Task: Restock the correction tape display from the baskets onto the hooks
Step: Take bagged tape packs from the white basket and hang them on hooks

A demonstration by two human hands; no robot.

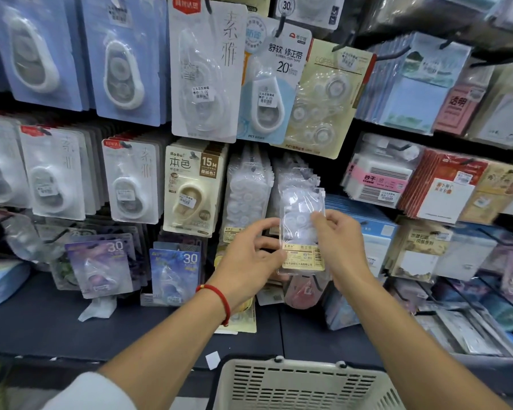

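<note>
Both hands pinch one clear refill pack (302,229) of correction tape, held up just in front of the same clear packs hanging on the hook (298,179): the left hand (248,255) takes its lower left edge, the right hand (339,242) its right edge. It looks light, thin, flexible and slick, so the stiffer labelled bottom strip seems the safest hold. One cream basket (302,383) sits well below the pack
</note>
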